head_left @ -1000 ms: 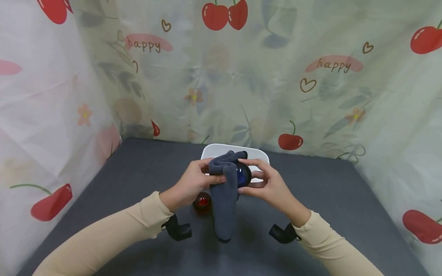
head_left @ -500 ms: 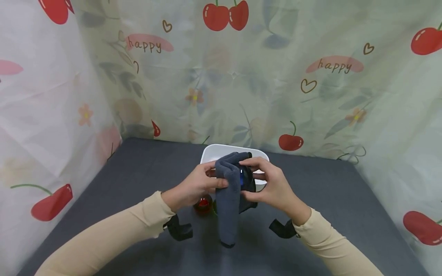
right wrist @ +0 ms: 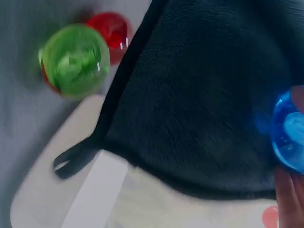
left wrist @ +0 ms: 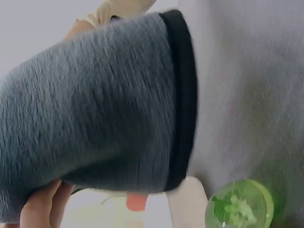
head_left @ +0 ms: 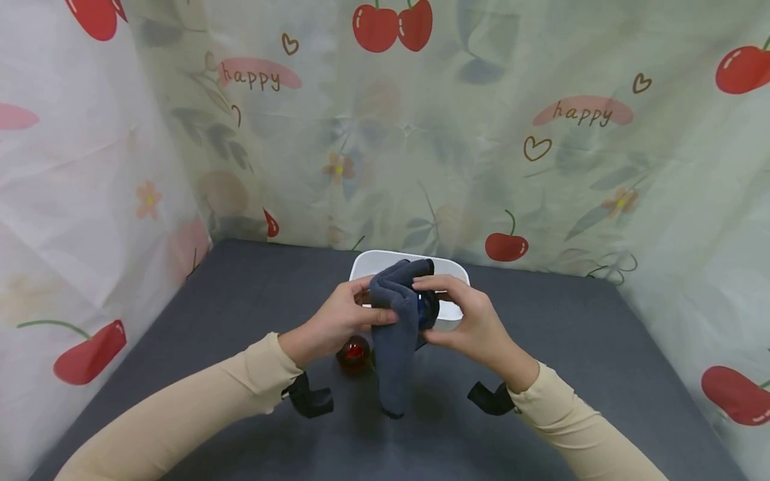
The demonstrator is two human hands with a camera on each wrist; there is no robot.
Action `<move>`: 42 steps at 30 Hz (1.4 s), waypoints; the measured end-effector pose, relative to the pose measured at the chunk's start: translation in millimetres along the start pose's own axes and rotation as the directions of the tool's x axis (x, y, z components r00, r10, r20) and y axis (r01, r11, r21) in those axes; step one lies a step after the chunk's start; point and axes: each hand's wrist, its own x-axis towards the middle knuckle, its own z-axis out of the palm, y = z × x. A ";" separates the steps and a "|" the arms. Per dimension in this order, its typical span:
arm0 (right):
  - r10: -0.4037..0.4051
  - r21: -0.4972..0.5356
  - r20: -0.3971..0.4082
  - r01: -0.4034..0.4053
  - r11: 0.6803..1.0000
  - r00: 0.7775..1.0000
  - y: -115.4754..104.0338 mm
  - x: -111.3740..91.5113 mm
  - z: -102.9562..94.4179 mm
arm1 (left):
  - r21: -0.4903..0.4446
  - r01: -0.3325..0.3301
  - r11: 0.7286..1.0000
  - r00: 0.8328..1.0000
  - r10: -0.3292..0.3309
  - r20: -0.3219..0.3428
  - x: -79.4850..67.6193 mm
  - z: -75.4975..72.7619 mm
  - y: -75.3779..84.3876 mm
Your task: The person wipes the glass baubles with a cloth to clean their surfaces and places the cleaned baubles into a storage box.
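Cloth (head_left: 394,354) and blue ball (head_left: 428,312) held together

From the head camera, the left hand (head_left: 337,317) sits at nine o'clock of the cloth, pinching its folded upper part with the thumb in front; the dark grey fabric hangs toward six o'clock. At three o'clock, the right hand (head_left: 478,317) holds the see-through blue ball between bent fingers and thumb, the cloth hiding the ball's nine o'clock edge. A white tray (head_left: 373,264) shows at twelve o'clock, partly covered. At eight o'clock, a red ball (head_left: 353,355) rests on the grey table (head_left: 271,287). In the right-wrist view, a green ball (right wrist: 75,61) overlaps it, and a loop (right wrist: 76,159) marks the cloth's eight o'clock corner.
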 end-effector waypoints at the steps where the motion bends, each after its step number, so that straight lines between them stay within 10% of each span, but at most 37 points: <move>1: 0.008 0.024 -0.009 -0.008 1.000 1.000 0.4 -0.6 1.6 | -0.010 0.009 1.000 1.000 -0.008 0.014 -0.1 0.6 0.0; 10: 0.030 -0.030 -0.109 -0.033 0.999 0.994 2.6 0.2 2.1 | -0.003 -0.028 1.000 0.994 0.028 -0.103 0.1 2.3 0.5; 16: 0.144 0.209 -0.049 -0.131 0.969 0.988 -1.0 -3.1 5.9 | 0.001 -0.005 1.000 1.000 0.005 -0.018 1.5 3.4 2.3; 24: 0.194 0.017 -0.027 -0.193 0.981 0.981 -0.9 -2.8 2.5 | 0.063 -0.025 0.998 0.995 0.031 -0.097 0.8 0.0 -1.1; 32: 0.232 0.220 -0.010 -0.224 0.949 0.973 -1.0 -5.9 5.3 | 0.039 0.010 0.999 1.000 -0.009 -0.022 -0.6 -0.4 0.1; 42: 0.249 0.019 0.060 -0.250 0.968 0.967 -1.9 -2.7 -7.9 | 0.091 0.002 0.996 0.994 0.008 -0.109 -1.4 -0.7 -2.6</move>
